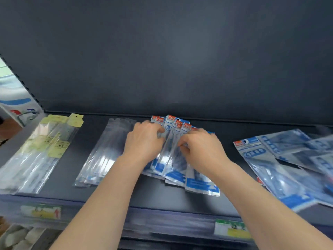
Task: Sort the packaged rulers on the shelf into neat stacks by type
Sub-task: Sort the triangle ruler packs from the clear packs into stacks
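Gripping the fanned blue packs [177, 175] on the shelf [162, 197] with left hand [144, 139] and right hand [200, 147], fingers curled. Maybe half done, with yellow packs [54, 147] and clear packs [102, 154] piled at left. Left to tidy: these and wide blue packs [281, 168], right.

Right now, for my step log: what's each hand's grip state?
Left hand: fingers curled on the fanned blue-labelled ruler packets, holding them.
Right hand: pinching the same packets.
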